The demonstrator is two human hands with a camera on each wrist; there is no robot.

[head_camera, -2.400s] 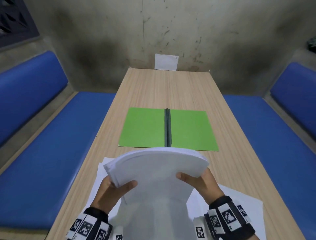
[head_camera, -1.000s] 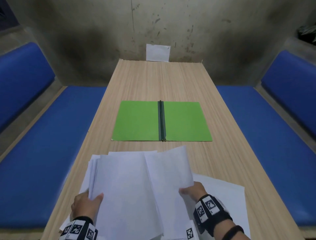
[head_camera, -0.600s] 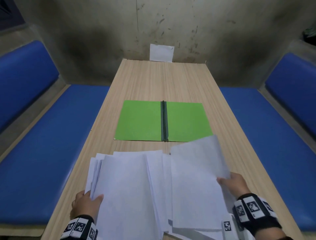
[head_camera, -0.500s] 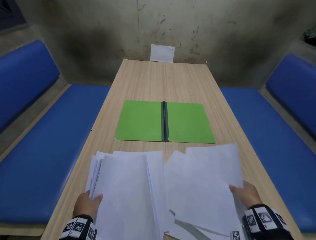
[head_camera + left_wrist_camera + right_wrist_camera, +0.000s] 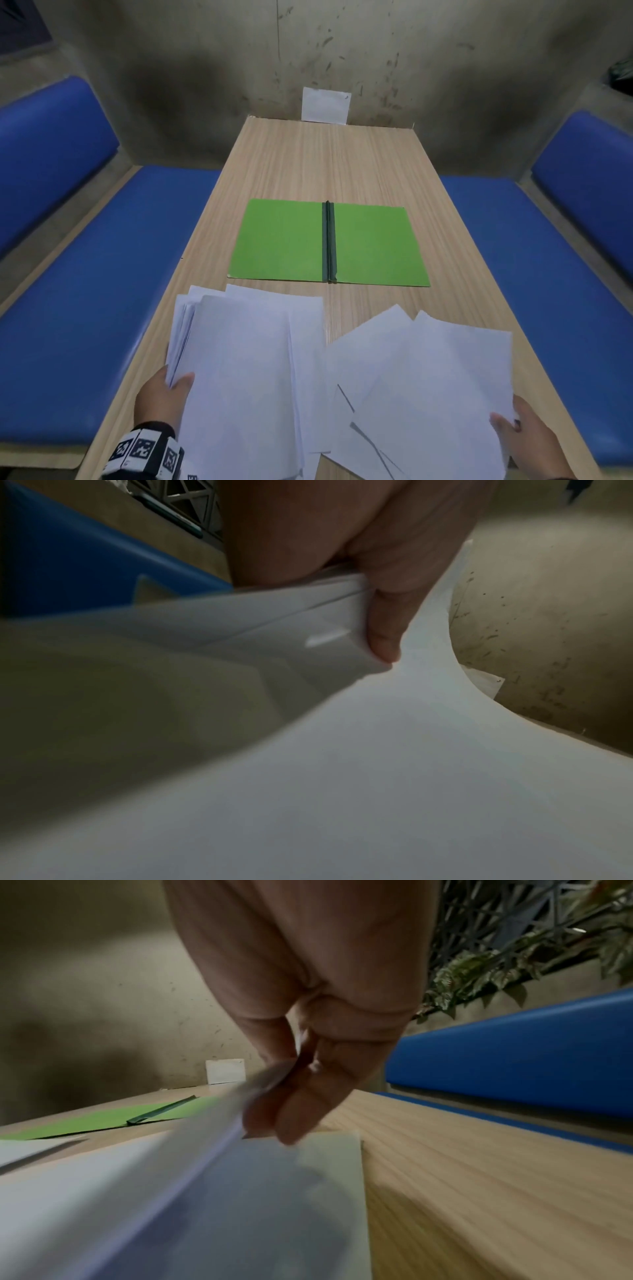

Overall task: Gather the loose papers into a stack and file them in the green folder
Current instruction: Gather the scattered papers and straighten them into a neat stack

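Since 2.4 s ago the single bundle held up in both hands has come down and split into 2 fans, and over the last half second the right-hand fan has swung further out toward the table's right edge.

Left hand (image 5: pixel 163 394) pinches the near-left edge of the left fan of papers (image 5: pixel 239 370), thumb (image 5: pixel 385 631) on top and the other fingers hidden beneath; several sheet edges splay out beside the thumb. Right hand (image 5: pixel 527 442) pinches the near-right corner of the right fan of papers (image 5: pixel 424 377), a few sheets caught between thumb and fingers in the blurred wrist view, with at least 1 more sheet lying flat on the table (image 5: pixel 329 161) under them.

Between the 2 fans a wedge of bare wood shows, so the sheets are not yet 1 stack. Both fans run lengthwise away from the person, the right one skewed clockwise.

Straight ahead of the hands, just beyond the papers' far edges and not touching them, lies the green folder (image 5: pixel 284 243), open flat, its dark spine (image 5: pixel 329 243) running away from the person along the same axis as the left fan. The spine sits roughly on the midline between the hands, so neither is clearly nearer. Judging from this, the fans must first close toward each other, then travel forward.
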